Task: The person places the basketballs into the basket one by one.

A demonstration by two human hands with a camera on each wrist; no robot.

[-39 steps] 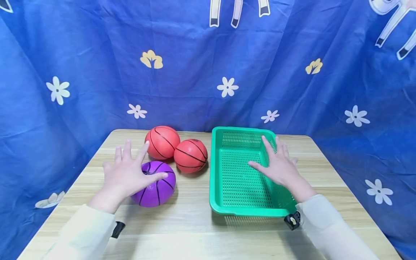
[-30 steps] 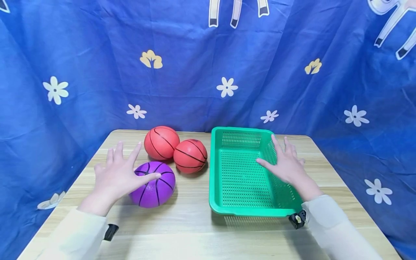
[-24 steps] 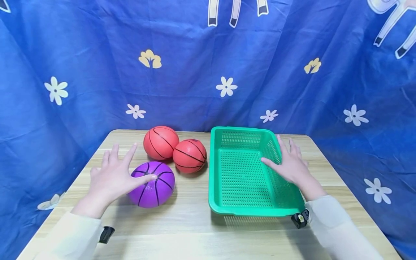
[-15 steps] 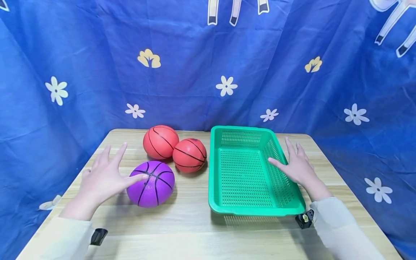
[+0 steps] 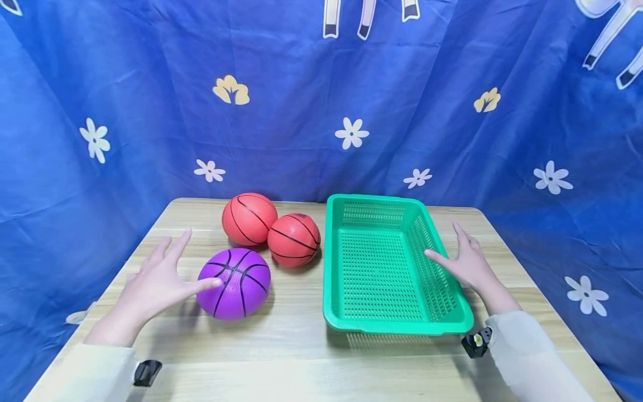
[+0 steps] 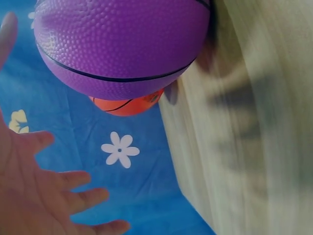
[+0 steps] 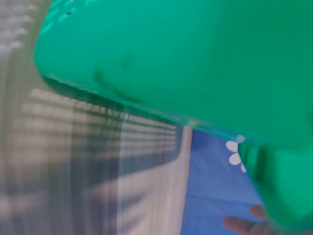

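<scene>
With nothing yet grasped, the left hand (image 5: pixel 153 287) spreads its fingers, the purple ball (image 5: pixel 238 288) just to its right and two red balls (image 5: pixel 249 219) (image 5: pixel 294 240) beyond, while the right hand (image 5: pixel 472 268), likewise loose, has the green basket (image 5: pixel 382 325) at its left, all three balls outside.

A pale wood-grained table (image 5: pixel 291 357) fills the near side; a creased blue cloth (image 5: pixel 286 120) hangs beyond its far edge. White flowers (image 5: pixel 351 134) dot the cloth; yellow tree prints (image 5: pixel 231 90) sit left and right.
</scene>
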